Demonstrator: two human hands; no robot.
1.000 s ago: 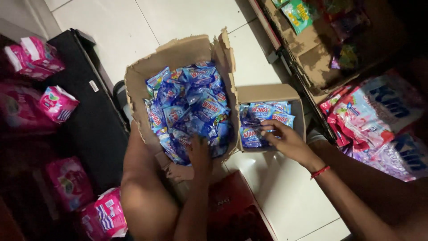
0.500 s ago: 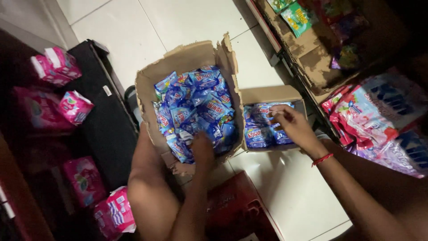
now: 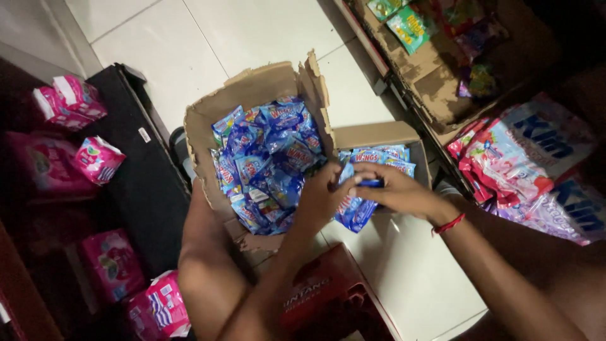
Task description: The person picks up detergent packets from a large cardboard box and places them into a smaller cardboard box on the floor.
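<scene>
A torn cardboard box [image 3: 252, 88] on the tiled floor is full of small blue sachets [image 3: 265, 158]. A smaller cardboard box [image 3: 379, 134] to its right holds more blue sachets [image 3: 382, 155]. My left hand [image 3: 322, 196] and my right hand [image 3: 394, 189] meet over the gap between the two boxes. Together they grip a bunch of blue sachets [image 3: 355, 211], which hangs below my fingers. A red band sits on my right wrist [image 3: 448, 224].
A black shelf unit [image 3: 136, 164] at the left carries pink packets [image 3: 95, 158]. A red crate [image 3: 328, 297] stands near my knee. At the right, a cardboard tray [image 3: 435, 76] holds green packets, with pink and blue bags [image 3: 530, 158] beside it.
My left hand has left the big box and moved right. My right hand has risen from the small box. Both now hold a bunch of blue sachets between the boxes.
</scene>
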